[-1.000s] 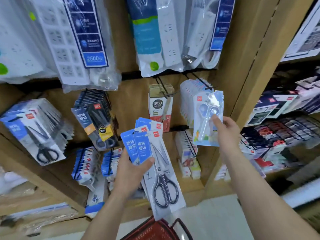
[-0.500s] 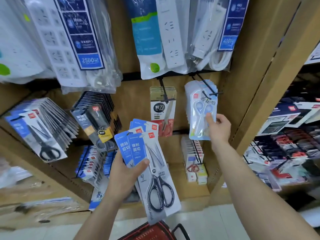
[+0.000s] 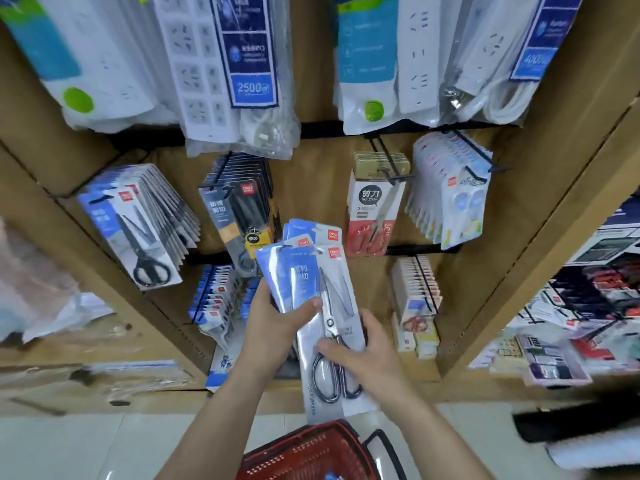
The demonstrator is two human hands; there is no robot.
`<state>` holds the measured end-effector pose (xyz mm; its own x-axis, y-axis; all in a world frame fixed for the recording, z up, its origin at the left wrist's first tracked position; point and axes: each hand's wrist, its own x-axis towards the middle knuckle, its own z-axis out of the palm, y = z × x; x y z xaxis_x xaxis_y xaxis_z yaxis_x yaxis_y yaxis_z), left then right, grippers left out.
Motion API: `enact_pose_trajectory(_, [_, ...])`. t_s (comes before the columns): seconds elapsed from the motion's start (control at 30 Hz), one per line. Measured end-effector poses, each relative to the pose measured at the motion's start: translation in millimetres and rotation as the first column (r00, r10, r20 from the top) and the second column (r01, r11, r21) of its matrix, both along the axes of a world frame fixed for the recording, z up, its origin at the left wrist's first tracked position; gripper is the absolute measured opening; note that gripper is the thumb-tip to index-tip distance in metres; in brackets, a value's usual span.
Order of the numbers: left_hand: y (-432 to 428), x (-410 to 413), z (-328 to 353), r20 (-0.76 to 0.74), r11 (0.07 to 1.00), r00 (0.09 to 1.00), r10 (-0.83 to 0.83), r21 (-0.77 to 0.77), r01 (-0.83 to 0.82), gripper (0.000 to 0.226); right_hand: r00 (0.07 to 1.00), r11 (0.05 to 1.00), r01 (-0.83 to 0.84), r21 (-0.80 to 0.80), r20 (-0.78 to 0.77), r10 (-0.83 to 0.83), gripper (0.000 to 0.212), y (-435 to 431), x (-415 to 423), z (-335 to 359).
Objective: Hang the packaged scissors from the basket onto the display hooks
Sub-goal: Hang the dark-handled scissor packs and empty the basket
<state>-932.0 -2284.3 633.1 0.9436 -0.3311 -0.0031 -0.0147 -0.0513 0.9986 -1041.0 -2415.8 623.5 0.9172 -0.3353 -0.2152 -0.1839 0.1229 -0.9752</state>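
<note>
My left hand (image 3: 273,323) grips a fan of several blue-and-white scissors packs (image 3: 304,271), thumb across their fronts. The front pack (image 3: 337,341) shows black-handled scissors and reaches down toward the basket. My right hand (image 3: 369,355) holds that front pack by its right edge, fingers laid over the scissor handles. A pale blue pack of small scissors (image 3: 462,209) hangs at the front of the upper right hook (image 3: 481,161). The red basket (image 3: 304,452) sits below my arms at the bottom edge.
Wooden display panel with hooks: black-handled scissors packs (image 3: 138,230) left, dark packs (image 3: 242,209) in the middle, red-and-white packs (image 3: 375,209) right of centre. Bagged power strips (image 3: 239,64) hang above. Lower hooks carry small packs (image 3: 415,299). A side shelf (image 3: 571,306) of boxed goods stands right.
My right hand has let go of the pale blue pack, now left hanging on the upper right hook, and dropped down onto the front pack in my left hand. The view has tilted down.
</note>
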Motion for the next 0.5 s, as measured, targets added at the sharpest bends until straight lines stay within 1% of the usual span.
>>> enact_pose_trajectory(0.07, [14, 1, -3, -0.014, 1.000, 1.000, 0.011, -0.024, -0.011, 0.042, 0.999, 1.000, 0.031, -0.004, 0.020, -0.030, 0.040, 21, 1, -1])
enact_pose_trajectory(0.13, [28, 3, -4, -0.021, 0.998, 0.999, 0.024, -0.060, -0.026, 0.042, 0.997, 0.998, 0.065, -0.005, 0.047, -0.065, 0.035, 33, 6, -2])
enact_pose_trajectory(0.2, [43, 3, -3, -0.010, 0.996, 0.999, 0.036, -0.083, -0.037, 0.047, 0.993, 0.994, 0.107, -0.013, 0.061, -0.106, 0.033, 47, 12, -7])
enact_pose_trajectory(0.33, [77, 8, -6, -0.003, 0.992, 0.998, 0.055, -0.110, -0.055, 0.039, 0.982, 0.986, 0.165, -0.015, 0.096, -0.163, 0.030, 77, 26, -12])
enact_pose_trajectory(0.4, [98, 12, -12, -0.029, 0.990, 0.996, 0.079, -0.114, -0.082, 0.043, 0.977, 0.983, 0.184, 0.004, 0.113, -0.183, 0.029, 92, 35, -15])
enact_pose_trajectory(0.5, [135, 21, -19, -0.094, 0.976, 0.982, 0.162, -0.131, -0.174, 0.046, 0.980, 0.984, 0.180, -0.005, 0.090, -0.179, 0.034, 119, 49, -21])
